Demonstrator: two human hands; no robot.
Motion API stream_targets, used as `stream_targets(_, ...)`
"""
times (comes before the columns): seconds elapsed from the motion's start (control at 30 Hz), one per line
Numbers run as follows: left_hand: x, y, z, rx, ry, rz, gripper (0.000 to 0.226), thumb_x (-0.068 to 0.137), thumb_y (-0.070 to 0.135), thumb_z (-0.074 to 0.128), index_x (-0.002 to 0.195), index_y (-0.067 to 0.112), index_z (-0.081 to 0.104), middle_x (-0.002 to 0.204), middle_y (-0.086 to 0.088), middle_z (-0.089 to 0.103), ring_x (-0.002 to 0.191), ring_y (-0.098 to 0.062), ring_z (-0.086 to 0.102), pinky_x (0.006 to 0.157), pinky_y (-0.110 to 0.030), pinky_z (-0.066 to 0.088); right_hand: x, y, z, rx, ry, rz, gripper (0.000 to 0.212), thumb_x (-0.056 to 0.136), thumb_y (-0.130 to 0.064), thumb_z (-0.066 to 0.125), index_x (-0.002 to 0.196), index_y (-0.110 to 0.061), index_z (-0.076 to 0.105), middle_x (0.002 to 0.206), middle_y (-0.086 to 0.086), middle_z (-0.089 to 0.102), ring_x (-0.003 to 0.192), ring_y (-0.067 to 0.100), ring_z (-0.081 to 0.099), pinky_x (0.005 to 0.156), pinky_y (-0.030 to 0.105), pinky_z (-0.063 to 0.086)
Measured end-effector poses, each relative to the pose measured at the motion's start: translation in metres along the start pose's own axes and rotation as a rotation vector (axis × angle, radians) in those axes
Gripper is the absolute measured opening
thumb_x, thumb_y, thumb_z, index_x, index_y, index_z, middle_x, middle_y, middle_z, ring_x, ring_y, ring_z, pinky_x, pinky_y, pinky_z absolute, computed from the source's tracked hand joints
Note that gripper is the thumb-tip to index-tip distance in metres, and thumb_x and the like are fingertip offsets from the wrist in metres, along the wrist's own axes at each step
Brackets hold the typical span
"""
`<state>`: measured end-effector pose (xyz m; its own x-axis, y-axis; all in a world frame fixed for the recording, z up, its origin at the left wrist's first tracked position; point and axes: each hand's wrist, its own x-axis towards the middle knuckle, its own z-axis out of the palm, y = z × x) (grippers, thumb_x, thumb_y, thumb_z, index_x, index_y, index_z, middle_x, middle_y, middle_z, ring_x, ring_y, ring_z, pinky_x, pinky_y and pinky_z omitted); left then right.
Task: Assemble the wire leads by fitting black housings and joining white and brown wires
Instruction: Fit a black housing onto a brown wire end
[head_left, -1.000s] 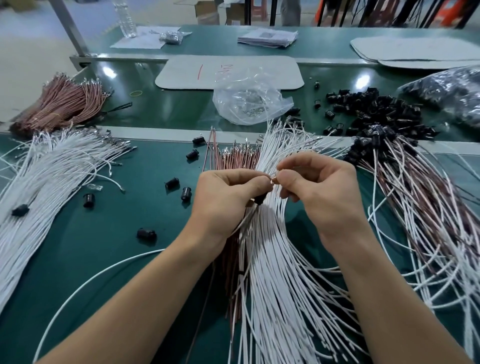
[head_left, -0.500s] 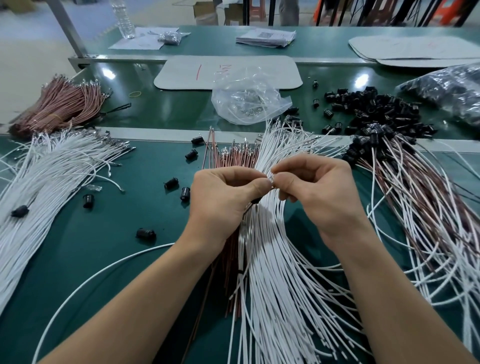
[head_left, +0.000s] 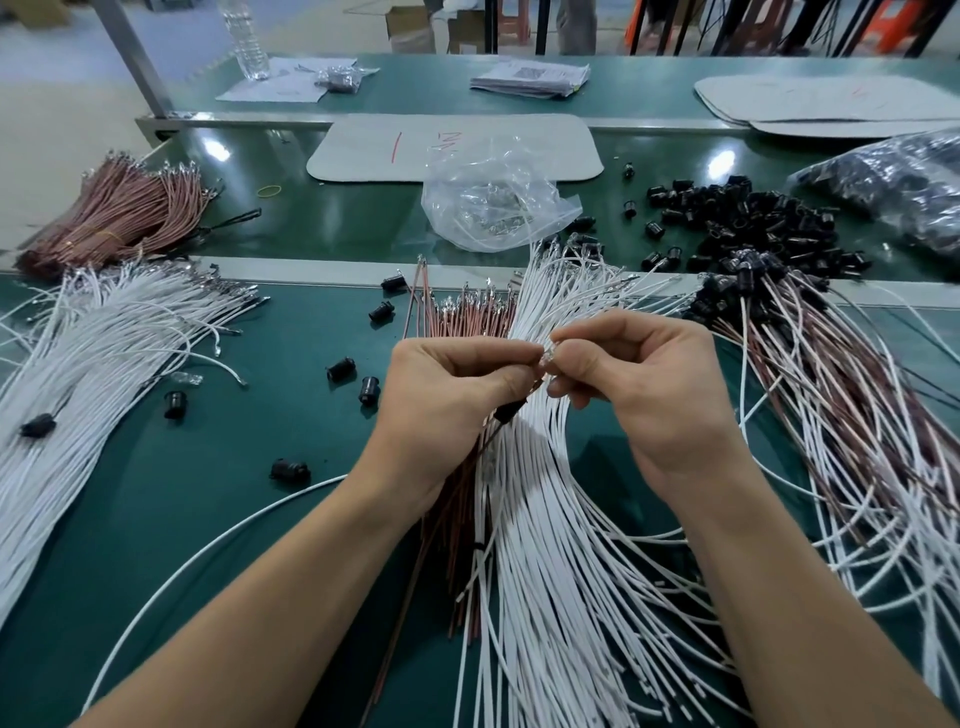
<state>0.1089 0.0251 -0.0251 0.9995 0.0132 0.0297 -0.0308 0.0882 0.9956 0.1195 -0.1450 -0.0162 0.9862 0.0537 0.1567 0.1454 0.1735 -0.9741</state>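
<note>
**Operator:** Biggest risk on the surface?

**Spotter:** Clutter. The white wires fan out right under your wrists. The brown wires lie just beside them, partly under your left hand. Drag a wrist and you'd likely pull strands across each other, then pick the wrong one next round.

**Operator:** And to my right?

**Spotter:** The finished leads sprawl near your right forearm, with their far ends touching the pile of housings. A stray loop could snag your arm. That's a judgement only.

**Operator:** My hands?

**Spotter:** Both are raised over the white bundle, fingertips almost meeting.
- **Left hand:** The fingers are closed in a pinch. A black housing pokes out below your thumb, and a thin dark wire trails down from it.
- **Right hand:** Your thumb and forefinger pinch a small metal tip, and the other fingers are curled in. I can't tell which wire that tip belongs to.

**Operator:** What fails at the small end?

**Spotter:** Alignment. If the tip goes in crooked, it probably bends or doesn't seat. Your pinch covers most of it, so you're likely working by feel. If it slips, the tip drops into the white bundle and is hard to find. The housing could get away too, like the loose housings scattered to your left.
</note>
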Motion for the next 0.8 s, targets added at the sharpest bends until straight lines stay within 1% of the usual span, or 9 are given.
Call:
stream_targets(0.13, 0.0015, -0.0008, 0.0, -0.026, 0.01, -0.009, 0.024, 0.081, -0.011, 0.077, 0.087, 0.011, 0.083, 0.082, -0.011, 0.08, 0.073, -0.015, 0.076, 0.071, -0.019, 0.057, -0.0006, 0.0005, 0.0013, 0.015, -0.005, 0.013, 0.019, 0.083, 0.01, 0.075, 0.078, -0.008, 0.077, 0.065, 0.013, 0.073, 0.054, 0.021, 0.069, 0.05, 0.024, 0.052)
stream_targets(0.23, 0.0009, -0.0031, -0.0001, -0.023, 0.029, -0.027, 0.018, 0.079, -0.005, 0.083, 0.09, 0.01, 0.083, 0.083, -0.012, 0.08, 0.073, -0.019, 0.076, 0.07, -0.021, 0.058, -0.0005, 0.0002, 0.0018, 0.008, -0.005, 0.007, 0.016, 0.083, 0.012, 0.074, 0.08, -0.005, 0.076, 0.065, 0.015, 0.073, 0.054, 0.022, 0.068, 0.051, 0.025, 0.052)
stream_targets(0.3, -0.0005, -0.005, 0.0002, 0.001, 0.047, -0.027, 0.016, 0.076, -0.001, 0.086, 0.088, 0.009, 0.083, 0.082, -0.012, 0.08, 0.072, -0.02, 0.077, 0.068, -0.022, 0.058, -0.0008, 0.0004, 0.0021, -0.008, -0.011, 0.001, 0.016, 0.083, 0.012, 0.075, 0.08, -0.004, 0.076, 0.066, 0.016, 0.072, 0.054, 0.022, 0.068, 0.051, 0.025, 0.052)
stream_targets(0.43, -0.0013, -0.0048, 0.001, 0.034, 0.074, -0.018, 0.015, 0.076, 0.0, 0.088, 0.084, 0.011, 0.083, 0.077, -0.011, 0.079, 0.068, -0.02, 0.076, 0.066, -0.022, 0.058, 0.0002, 0.0005, 0.0012, -0.032, -0.026, -0.009, 0.021, 0.082, 0.011, 0.076, 0.077, -0.009, 0.078, 0.066, 0.016, 0.072, 0.055, 0.024, 0.068, 0.052, 0.026, 0.052)
stream_targets(0.53, -0.0016, -0.003, 0.0016, 0.04, 0.081, -0.013, 0.016, 0.075, -0.001, 0.087, 0.083, 0.012, 0.084, 0.075, -0.01, 0.078, 0.067, -0.018, 0.075, 0.066, -0.022, 0.057, 0.0018, 0.0008, -0.0008, -0.067, -0.032, -0.024, 0.023, 0.08, 0.01, 0.078, 0.075, -0.012, 0.08, 0.064, 0.013, 0.072, 0.054, 0.023, 0.068, 0.051, 0.024, 0.051)
stream_targets(0.67, -0.0031, -0.0006, 0.0017, 0.097, 0.082, -0.006, 0.017, 0.076, 0.002, 0.087, 0.082, 0.017, 0.084, 0.074, -0.007, 0.078, 0.066, -0.018, 0.075, 0.067, -0.025, 0.059, 0.0028, 0.0021, -0.0017, -0.112, -0.041, -0.052, 0.021, 0.078, 0.008, 0.08, 0.076, -0.012, 0.081, 0.063, 0.009, 0.073, 0.054, 0.021, 0.069, 0.051, 0.023, 0.05)
stream_targets(0.73, -0.0042, -0.0005, 0.0022, 0.164, 0.108, 0.022, 0.018, 0.077, 0.006, 0.088, 0.082, 0.023, 0.084, 0.071, -0.003, 0.078, 0.064, -0.017, 0.074, 0.064, -0.027, 0.061, 0.0026, 0.002, -0.0018, -0.121, -0.044, -0.058, 0.02, 0.078, 0.008, 0.08, 0.077, -0.012, 0.081, 0.064, 0.009, 0.073, 0.054, 0.022, 0.069, 0.051, 0.023, 0.051)
stream_targets(0.8, -0.0056, -0.0019, 0.0029, 0.269, 0.153, 0.074, 0.019, 0.077, 0.011, 0.089, 0.082, 0.029, 0.084, 0.068, 0.005, 0.077, 0.061, -0.011, 0.073, 0.059, -0.025, 0.059, 0.0022, 0.0018, -0.0013, -0.119, -0.044, -0.055, 0.02, 0.078, 0.008, 0.08, 0.076, -0.012, 0.081, 0.064, 0.01, 0.073, 0.054, 0.023, 0.07, 0.051, 0.023, 0.051)
